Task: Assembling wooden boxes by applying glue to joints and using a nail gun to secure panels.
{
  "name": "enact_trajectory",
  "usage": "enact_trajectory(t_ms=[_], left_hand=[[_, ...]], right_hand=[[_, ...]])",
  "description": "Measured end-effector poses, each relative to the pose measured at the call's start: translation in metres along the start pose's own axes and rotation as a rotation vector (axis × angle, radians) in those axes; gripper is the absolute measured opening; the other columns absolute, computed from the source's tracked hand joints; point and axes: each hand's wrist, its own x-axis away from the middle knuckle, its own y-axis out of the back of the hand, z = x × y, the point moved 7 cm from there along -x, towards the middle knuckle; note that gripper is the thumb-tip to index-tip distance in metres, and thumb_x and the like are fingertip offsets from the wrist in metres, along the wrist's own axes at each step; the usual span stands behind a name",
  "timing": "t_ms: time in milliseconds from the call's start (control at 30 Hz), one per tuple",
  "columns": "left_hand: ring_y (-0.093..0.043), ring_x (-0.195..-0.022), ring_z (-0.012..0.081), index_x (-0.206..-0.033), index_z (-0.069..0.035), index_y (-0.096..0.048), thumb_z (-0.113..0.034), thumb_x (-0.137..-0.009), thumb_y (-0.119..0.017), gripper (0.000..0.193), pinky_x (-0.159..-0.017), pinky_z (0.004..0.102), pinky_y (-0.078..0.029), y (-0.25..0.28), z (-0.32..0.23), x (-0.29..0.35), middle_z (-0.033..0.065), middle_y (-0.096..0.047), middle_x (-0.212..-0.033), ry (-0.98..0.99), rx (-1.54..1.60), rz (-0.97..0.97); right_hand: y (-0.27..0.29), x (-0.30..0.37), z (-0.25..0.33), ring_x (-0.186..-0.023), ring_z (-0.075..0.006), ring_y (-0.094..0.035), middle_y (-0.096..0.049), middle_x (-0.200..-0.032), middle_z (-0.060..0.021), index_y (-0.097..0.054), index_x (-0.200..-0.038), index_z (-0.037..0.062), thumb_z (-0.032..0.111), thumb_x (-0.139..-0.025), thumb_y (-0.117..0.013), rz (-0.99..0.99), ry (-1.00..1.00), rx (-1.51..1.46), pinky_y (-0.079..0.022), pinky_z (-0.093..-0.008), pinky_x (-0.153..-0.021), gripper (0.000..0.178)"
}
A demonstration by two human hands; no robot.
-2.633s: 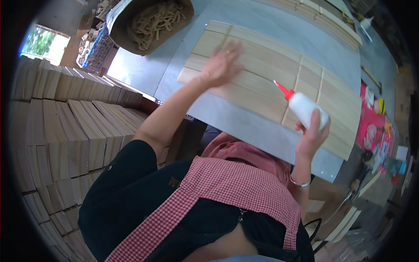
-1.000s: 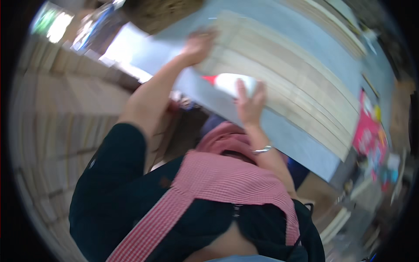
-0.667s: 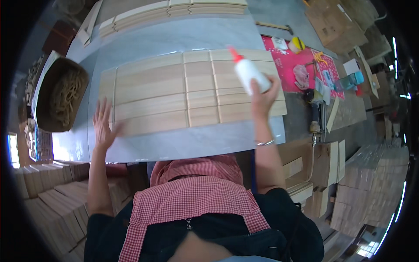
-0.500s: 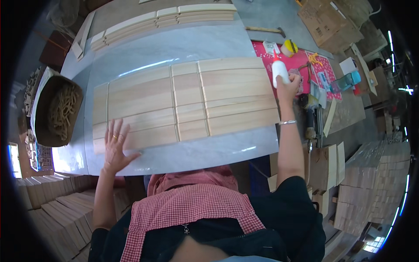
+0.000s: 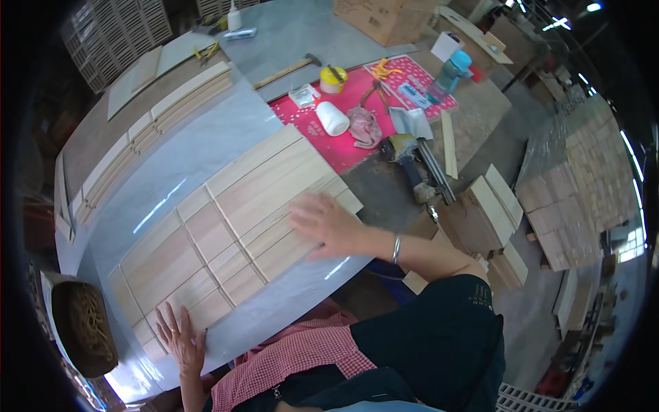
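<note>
Across the pale grey tabletop (image 5: pixel 220 137), which looks glossy and slick, a long wooden panel (image 5: pixel 216 230) lies flat and slantwise, one short end just beside a red mat (image 5: pixel 343 154), the other toward the person's left. Pale boards set side by side form it, with narrow lines crossing them, grooves or strips, I cannot tell which. I judge it stiff, fairly light for its breadth, apt to slide on so smooth a top, and weakest along its seams, where twisting might open it. Palms under both short ends would hold it best; one corner alone would strain the joins. Near the mat lies a nail gun (image 5: pixel 412 168). The right hand (image 5: pixel 329 226), blurred, is over the panel's right end, its fingers seemingly a little apart and pinching nothing; whether they press down I cannot tell. The left hand (image 5: pixel 182 341) is at the near edge by the left end, fingers spread, thumb out to the side. On the mat is a white bottle (image 5: pixel 333 119) with a red nozzle, well apart from both hands. Smaller yet, a silvery bangle (image 5: pixel 397 248) circles the right wrist
</note>
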Motion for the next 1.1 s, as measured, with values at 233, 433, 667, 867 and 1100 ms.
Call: enact_trajectory(t_ms=[233,433,667,867,1100], left_hand=[[-0.006,-0.157,0.0414,-0.152,-0.009,-0.045,-0.031,-0.095,-0.059,0.063,-0.123,0.0599,-0.013,-0.016,0.011,-0.023,0.0107,-0.017,-0.171,0.088,-0.089,-0.102],[-0.005,-0.158,0.0400,-0.153,-0.009,-0.044,-0.032,-0.091,-0.064,0.069,-0.123,0.0606,-0.014,-0.028,0.036,-0.045,0.0078,-0.015,-0.171,0.158,-0.036,-0.201],[-0.006,-0.157,0.0397,-0.157,-0.013,-0.038,-0.039,-0.076,-0.081,0.095,-0.123,0.0596,-0.015,0.010,0.016,0.008,0.0079,-0.013,-0.172,0.090,-0.009,0.042],[-0.043,-0.136,0.0389,-0.139,-0.009,-0.055,-0.020,-0.079,-0.075,0.064,-0.116,0.0523,-0.030,-0.004,0.148,0.075,0.0154,-0.051,-0.146,0.184,0.034,0.015],[-0.058,-0.089,0.0379,-0.105,-0.001,-0.062,-0.006,-0.090,-0.057,0.017,-0.087,0.0472,-0.047,0.020,0.101,0.089,0.0168,-0.063,-0.095,0.220,0.138,-0.064]], right_hand=[[-0.031,-0.012,-0.014,-0.144,-0.0374,-0.035,-0.042,-0.155,-0.0093,-0.056,-0.135,0.0121,0.033,-0.085,-0.074,-0.199,-0.073,-0.046,-0.031,-0.0525,-0.114,0.057],[-0.035,-0.037,-0.010,-0.141,-0.0384,-0.039,-0.047,-0.150,-0.0103,-0.056,-0.130,0.0102,0.031,-0.087,-0.073,-0.275,-0.017,0.077,-0.034,-0.0505,-0.111,0.051],[-0.020,-0.007,0.014,-0.125,-0.0335,-0.052,-0.057,-0.130,-0.0093,-0.058,-0.118,0.0104,0.030,-0.087,-0.072,0.048,0.005,0.129,-0.041,-0.0479,-0.102,0.039],[0.004,0.006,0.004,-0.104,-0.0296,-0.062,-0.064,-0.105,-0.0078,-0.064,-0.103,0.0101,0.028,-0.087,-0.072,0.114,-0.019,0.204,-0.049,-0.0437,-0.090,0.025],[0.034,0.019,-0.013,-0.092,-0.0292,-0.066,-0.067,-0.093,-0.0061,-0.067,-0.092,0.0101,0.025,-0.086,-0.071,-0.249,-0.025,0.357,-0.052,-0.0407,-0.082,0.016]])
